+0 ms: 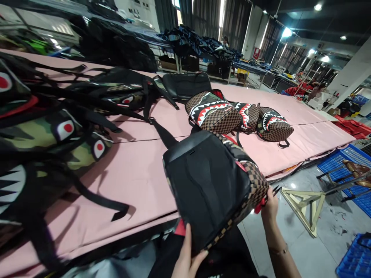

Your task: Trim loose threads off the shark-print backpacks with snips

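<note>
A sling backpack [208, 185] with a black back panel and brown checkered sides is tilted in front of me, its upper part over the table edge. My left hand [188, 256] grips its lower edge, thumb on the black panel, near a bit of red lining. At the checkered end, my right hand [270, 206] is closed on the bag beside a red piece of fabric [259, 206]. Dark pointed tips, perhaps of snips [277, 190], stick out from that hand; their handles are hidden. A black strap [164, 133] runs from the bag across the table.
Checkered shark-mouth bags [214, 114] lie on the pink table [139, 162]. Camouflage bags [72, 143] with loose straps are heaped at the left. On the floor at right are a pale triangular stand base [304, 208] and blue crates [355, 258]. Farther tables hold dark piles.
</note>
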The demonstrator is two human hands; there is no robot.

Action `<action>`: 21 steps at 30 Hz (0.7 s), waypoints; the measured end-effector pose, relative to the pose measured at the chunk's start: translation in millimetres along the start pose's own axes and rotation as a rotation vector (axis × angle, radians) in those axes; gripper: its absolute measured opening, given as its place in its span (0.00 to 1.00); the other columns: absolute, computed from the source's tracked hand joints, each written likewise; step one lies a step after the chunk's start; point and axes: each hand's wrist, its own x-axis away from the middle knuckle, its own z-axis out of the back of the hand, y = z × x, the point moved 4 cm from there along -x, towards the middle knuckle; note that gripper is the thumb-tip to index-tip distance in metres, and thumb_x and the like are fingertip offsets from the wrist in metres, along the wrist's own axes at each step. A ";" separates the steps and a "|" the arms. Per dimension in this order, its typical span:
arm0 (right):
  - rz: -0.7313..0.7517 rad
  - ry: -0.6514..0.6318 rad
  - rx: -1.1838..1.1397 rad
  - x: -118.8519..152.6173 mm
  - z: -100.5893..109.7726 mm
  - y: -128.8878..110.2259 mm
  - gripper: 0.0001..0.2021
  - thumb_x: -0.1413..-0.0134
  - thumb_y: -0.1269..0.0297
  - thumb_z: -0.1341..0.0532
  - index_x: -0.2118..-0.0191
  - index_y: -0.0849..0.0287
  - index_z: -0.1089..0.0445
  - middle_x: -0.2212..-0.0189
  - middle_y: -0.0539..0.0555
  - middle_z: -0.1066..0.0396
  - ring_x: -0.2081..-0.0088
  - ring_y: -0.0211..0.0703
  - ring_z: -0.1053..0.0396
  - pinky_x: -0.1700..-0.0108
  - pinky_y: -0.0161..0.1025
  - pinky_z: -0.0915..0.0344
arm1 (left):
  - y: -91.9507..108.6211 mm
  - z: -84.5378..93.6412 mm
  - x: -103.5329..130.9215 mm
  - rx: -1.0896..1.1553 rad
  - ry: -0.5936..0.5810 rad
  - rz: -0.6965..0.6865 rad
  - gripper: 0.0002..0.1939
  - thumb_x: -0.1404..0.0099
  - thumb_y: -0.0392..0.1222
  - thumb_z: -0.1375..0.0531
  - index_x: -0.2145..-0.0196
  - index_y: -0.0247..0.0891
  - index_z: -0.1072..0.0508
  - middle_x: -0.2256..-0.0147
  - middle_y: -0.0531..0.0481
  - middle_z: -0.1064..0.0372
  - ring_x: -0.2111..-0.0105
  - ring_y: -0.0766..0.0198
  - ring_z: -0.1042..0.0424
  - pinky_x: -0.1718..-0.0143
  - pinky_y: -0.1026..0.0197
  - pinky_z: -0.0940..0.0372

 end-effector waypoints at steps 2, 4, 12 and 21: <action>0.216 -0.087 -0.035 11.7 -11.4 -49.2 0.22 0.41 0.49 0.54 0.56 0.62 0.34 0.69 0.57 0.28 0.65 0.45 0.29 0.68 0.38 0.33 | -4.9 -18.1 -15.1 0.068 -0.227 0.060 0.38 0.39 0.51 0.50 0.36 0.35 0.60 0.45 0.41 0.38 0.44 0.52 0.40 0.44 0.49 0.45; 0.434 -0.393 -0.003 35.0 -32.2 -94.1 0.23 0.41 0.49 0.53 0.52 0.60 0.34 0.61 0.61 0.28 0.57 0.49 0.30 0.60 0.43 0.33 | -3.3 -26.7 -25.7 0.074 -0.340 0.043 0.34 0.42 0.52 0.46 0.40 0.36 0.44 0.48 0.44 0.34 0.44 0.51 0.40 0.42 0.50 0.48; 0.614 -0.787 0.340 45.7 -76.0 -89.5 0.14 0.40 0.61 0.51 0.57 0.56 0.31 0.61 0.56 0.27 0.58 0.43 0.29 0.55 0.40 0.34 | -33.5 0.8 38.2 0.291 -0.507 0.299 0.29 0.47 0.61 0.43 0.52 0.41 0.28 0.47 0.48 0.35 0.44 0.50 0.41 0.41 0.51 0.51; 0.131 -1.043 0.508 70.9 -82.7 29.1 0.16 0.43 0.55 0.50 0.57 0.57 0.32 0.63 0.55 0.28 0.70 0.40 0.30 0.67 0.36 0.34 | -77.8 108.3 104.2 0.506 0.042 0.574 0.31 0.53 0.63 0.40 0.60 0.35 0.26 0.57 0.42 0.27 0.53 0.50 0.31 0.51 0.53 0.36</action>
